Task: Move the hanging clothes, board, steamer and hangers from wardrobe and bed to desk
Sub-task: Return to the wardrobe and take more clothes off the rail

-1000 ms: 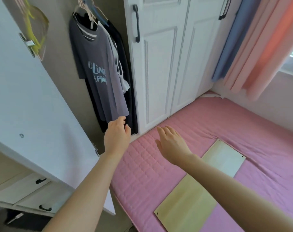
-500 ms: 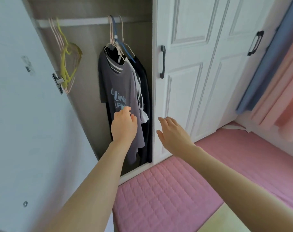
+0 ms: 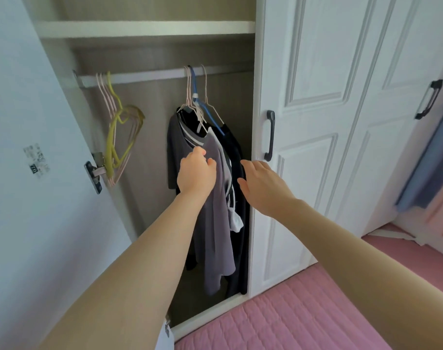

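Several shirts hang on pink and blue hangers (image 3: 196, 97) from the white rail (image 3: 152, 77) inside the open wardrobe: a grey T-shirt (image 3: 215, 223) in front, a white one and a black one (image 3: 234, 147) behind it. My left hand (image 3: 196, 173) is raised against the grey T-shirt's chest, fingers curled, touching the cloth. My right hand (image 3: 262, 184) is open just right of the clothes, fingers spread, holding nothing. A bunch of empty yellow and pink hangers (image 3: 119, 137) hangs at the rail's left end. The board and steamer are out of view.
The open wardrobe door (image 3: 25, 173) stands at the left, its hinge (image 3: 95, 173) near the empty hangers. Closed white doors with black handles (image 3: 269, 135) fill the right. The pink quilted bed (image 3: 291, 324) lies below. A shelf (image 3: 144, 29) runs above the rail.
My view has tilted up from the bed to the wardrobe rail. Both hands have risen and moved in toward the hanging shirts; the left now rests on the grey T-shirt.
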